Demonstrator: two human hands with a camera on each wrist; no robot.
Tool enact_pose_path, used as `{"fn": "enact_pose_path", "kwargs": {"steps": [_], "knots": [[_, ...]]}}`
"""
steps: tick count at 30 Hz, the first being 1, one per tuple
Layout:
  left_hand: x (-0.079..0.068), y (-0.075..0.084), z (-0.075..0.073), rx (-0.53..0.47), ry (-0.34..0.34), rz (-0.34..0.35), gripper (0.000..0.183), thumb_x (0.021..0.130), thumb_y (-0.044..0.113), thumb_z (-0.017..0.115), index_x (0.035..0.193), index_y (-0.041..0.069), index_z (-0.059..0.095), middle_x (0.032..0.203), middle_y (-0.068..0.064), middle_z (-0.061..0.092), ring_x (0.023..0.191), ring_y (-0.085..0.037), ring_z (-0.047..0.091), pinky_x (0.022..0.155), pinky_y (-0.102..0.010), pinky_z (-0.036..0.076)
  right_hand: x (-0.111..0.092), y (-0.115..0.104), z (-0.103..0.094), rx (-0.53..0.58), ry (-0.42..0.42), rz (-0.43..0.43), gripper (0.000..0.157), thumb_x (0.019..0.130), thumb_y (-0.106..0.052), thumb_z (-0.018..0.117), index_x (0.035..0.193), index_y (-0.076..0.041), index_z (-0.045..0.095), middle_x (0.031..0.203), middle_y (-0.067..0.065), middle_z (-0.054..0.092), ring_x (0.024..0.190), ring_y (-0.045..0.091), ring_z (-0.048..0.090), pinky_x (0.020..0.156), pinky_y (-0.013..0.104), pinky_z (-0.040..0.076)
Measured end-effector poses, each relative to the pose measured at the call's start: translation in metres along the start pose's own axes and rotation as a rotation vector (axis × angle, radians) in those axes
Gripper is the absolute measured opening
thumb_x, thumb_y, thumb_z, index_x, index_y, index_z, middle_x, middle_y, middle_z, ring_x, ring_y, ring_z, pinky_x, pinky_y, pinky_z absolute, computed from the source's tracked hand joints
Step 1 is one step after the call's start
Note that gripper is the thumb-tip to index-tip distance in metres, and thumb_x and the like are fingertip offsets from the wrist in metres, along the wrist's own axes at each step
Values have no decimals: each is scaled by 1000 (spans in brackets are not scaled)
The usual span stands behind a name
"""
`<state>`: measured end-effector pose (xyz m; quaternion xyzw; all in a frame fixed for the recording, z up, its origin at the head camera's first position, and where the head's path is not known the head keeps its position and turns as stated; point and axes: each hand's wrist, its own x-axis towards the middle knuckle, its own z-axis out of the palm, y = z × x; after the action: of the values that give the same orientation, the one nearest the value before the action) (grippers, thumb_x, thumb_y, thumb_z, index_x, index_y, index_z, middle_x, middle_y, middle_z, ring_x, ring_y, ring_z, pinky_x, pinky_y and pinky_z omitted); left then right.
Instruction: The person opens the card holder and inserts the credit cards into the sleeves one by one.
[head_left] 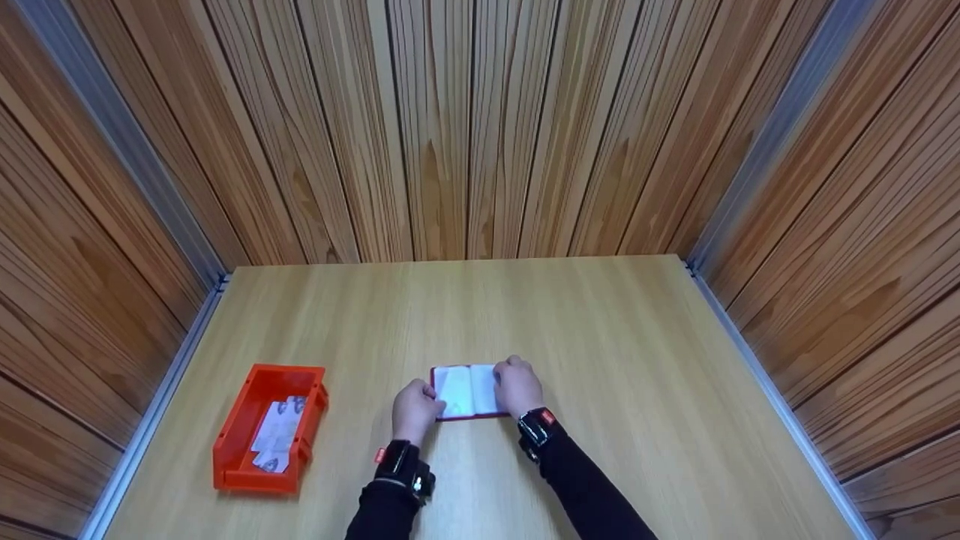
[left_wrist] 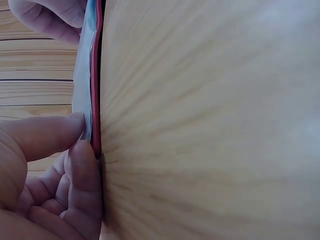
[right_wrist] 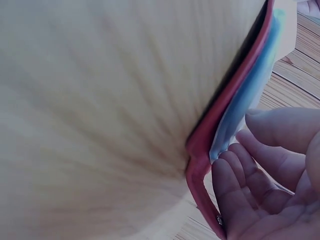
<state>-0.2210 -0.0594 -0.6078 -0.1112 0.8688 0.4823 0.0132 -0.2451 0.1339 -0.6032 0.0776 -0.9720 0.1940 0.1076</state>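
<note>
An opened red card holder (head_left: 454, 394) with clear, shiny sleeve pages lies spread on the table between the two hands. My left hand (head_left: 417, 411) pinches its left end; in the left wrist view the thumb is on the page side and a curled finger sits at the red cover's (left_wrist: 98, 75) corner. At the right end, my right hand (head_left: 519, 386) has thumb and fingertips closed around the edge of the bluish sleeves (right_wrist: 240, 105). Beneath that hand, the red flap (right_wrist: 199, 187) bends at a crease, with a small metal snap near its end.
To the left stands an orange bin (head_left: 234, 442) holding white printed paper pieces (head_left: 279, 431). The pale wood table (head_left: 600, 322) is enclosed by wood-panelled walls (head_left: 450, 135) with metal rails along the sides.
</note>
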Motion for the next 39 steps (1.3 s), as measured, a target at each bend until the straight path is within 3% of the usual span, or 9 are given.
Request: {"fn": "enact_pose_path", "kwargs": {"steps": [9, 14, 20, 30, 39], "knots": [[-2, 0, -8, 50, 16, 39, 18, 79, 4, 77, 84, 4, 60, 77, -4, 59, 71, -21, 56, 62, -33, 46, -2, -1, 0, -9, 34, -24, 13, 78, -1, 74, 91, -1, 73, 93, 13, 60, 84, 32, 59, 70, 44, 53], [-2, 3, -14, 59, 44, 98, 17, 79, 6, 78, 84, 4, 62, 76, -4, 63, 72, -20, 60, 65, -35, 49, -3, 1, 2, -42, 77, -67, 10, 75, -2, 76, 84, -2, 72, 89, 13, 60, 80, 33, 59, 69, 43, 52], [-2, 8, -26, 25, 8, 60, 15, 83, 6, 75, 90, 4, 62, 80, -5, 62, 71, -21, 60, 61, -34, 49, -3, 0, 3, -50, 73, -68, 8, 76, -3, 75, 83, -3, 71, 89, 13, 60, 79, 32, 58, 68, 43, 51], [-1, 17, -63, 64, 47, 107, 15, 87, 8, 73, 97, 2, 64, 86, -6, 63, 80, -23, 60, 73, -39, 50, -2, -1, 2, -49, 29, -36, 12, 80, -5, 75, 91, -2, 74, 93, 13, 61, 83, 31, 59, 71, 43, 52], [-2, 19, -100, 97, 151, 251, 16, 86, 7, 72, 98, -3, 66, 86, -11, 67, 80, -28, 63, 74, -44, 52, -2, 0, 3, -38, 18, -22, 11, 81, -5, 73, 92, -2, 74, 95, 13, 61, 85, 31, 59, 71, 43, 52]]}}
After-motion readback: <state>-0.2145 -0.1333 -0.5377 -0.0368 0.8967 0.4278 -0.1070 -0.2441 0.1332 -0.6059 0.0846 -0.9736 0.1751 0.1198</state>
